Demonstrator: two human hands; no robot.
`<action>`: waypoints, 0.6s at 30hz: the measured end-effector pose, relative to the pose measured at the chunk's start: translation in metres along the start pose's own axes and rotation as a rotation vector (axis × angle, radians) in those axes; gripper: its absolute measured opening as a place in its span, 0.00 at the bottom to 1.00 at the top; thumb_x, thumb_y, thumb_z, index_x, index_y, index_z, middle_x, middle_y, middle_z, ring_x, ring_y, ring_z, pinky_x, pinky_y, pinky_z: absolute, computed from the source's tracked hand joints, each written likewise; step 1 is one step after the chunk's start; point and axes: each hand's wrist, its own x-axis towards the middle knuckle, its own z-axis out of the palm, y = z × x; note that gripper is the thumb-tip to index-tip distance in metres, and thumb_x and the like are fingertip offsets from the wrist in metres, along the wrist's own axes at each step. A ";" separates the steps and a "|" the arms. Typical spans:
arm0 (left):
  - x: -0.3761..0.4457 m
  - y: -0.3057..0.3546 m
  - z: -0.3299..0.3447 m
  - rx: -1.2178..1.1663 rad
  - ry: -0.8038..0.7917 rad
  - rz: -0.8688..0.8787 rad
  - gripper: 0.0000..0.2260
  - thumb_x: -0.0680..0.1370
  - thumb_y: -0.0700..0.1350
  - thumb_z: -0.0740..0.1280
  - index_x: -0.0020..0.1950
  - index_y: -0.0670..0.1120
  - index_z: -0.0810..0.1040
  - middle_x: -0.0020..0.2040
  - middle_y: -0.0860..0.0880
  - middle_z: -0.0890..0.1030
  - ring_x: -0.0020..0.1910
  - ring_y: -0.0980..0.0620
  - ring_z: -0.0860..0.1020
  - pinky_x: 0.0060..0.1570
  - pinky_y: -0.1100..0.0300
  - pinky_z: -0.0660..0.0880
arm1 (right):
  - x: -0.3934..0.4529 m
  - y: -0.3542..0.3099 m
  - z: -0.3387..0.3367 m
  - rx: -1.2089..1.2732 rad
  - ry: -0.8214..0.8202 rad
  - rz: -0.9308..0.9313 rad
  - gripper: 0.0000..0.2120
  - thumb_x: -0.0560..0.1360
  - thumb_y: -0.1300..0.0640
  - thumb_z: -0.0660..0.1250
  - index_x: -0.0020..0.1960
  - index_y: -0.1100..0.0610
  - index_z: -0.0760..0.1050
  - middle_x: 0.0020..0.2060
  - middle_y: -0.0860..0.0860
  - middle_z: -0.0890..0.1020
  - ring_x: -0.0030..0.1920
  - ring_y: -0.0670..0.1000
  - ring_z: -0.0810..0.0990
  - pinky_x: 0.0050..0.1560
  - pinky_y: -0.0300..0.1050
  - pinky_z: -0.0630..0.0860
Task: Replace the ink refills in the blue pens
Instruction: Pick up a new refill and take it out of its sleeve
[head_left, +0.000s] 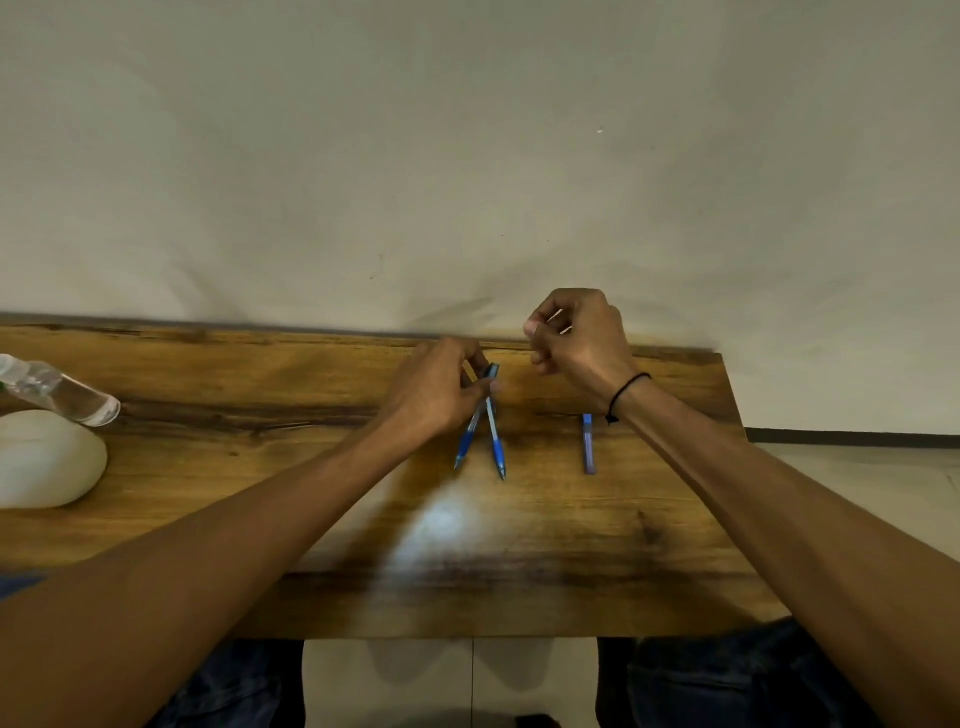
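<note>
From the camera on my head, I look down on a brown wooden worktop (519, 545) pushed against a pale wall. My left hand (436, 387) reaches toward the far edge, its fingers curled and pinching the upper ends of two blue-and-clear plastic pens: the left blue pen (469, 434) and the right blue pen (495, 431). The two pens meet under my fingertips and spread apart toward me, their tips resting on the wood near the middle of the far half. My right hand (576, 335) is raised above the far edge, fingers curled, pinching thin pale rods (558, 322) that I take for ink refills; they are too slender to tell more. A black cord bracelet (623, 395) circles my right wrist. Just beside that wrist, apart from the pens, a short blue tube-like pen part (588, 443) lies flat on the wood. Near the left edge lie a clear plastic bottle (62, 391) on its side and a rounded white object (47, 457).
</note>
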 end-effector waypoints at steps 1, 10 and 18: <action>0.001 -0.002 0.000 -0.003 -0.002 -0.012 0.09 0.78 0.52 0.74 0.54 0.48 0.83 0.42 0.50 0.86 0.38 0.53 0.84 0.42 0.52 0.83 | 0.002 0.005 0.000 -0.036 -0.015 -0.014 0.04 0.78 0.62 0.73 0.45 0.62 0.82 0.32 0.55 0.85 0.31 0.51 0.87 0.42 0.52 0.87; 0.007 -0.037 0.015 0.038 0.072 -0.196 0.11 0.76 0.52 0.77 0.49 0.45 0.85 0.41 0.49 0.84 0.42 0.51 0.83 0.45 0.49 0.82 | -0.011 0.030 0.032 -0.657 -0.267 -0.162 0.05 0.76 0.65 0.68 0.49 0.59 0.81 0.51 0.60 0.84 0.53 0.62 0.82 0.51 0.58 0.81; 0.006 -0.052 0.023 -0.035 0.124 -0.221 0.14 0.71 0.51 0.81 0.43 0.45 0.81 0.39 0.47 0.85 0.41 0.48 0.85 0.47 0.45 0.83 | -0.017 0.039 0.044 -0.818 -0.376 -0.176 0.07 0.78 0.60 0.68 0.55 0.59 0.74 0.57 0.62 0.78 0.56 0.67 0.78 0.53 0.59 0.77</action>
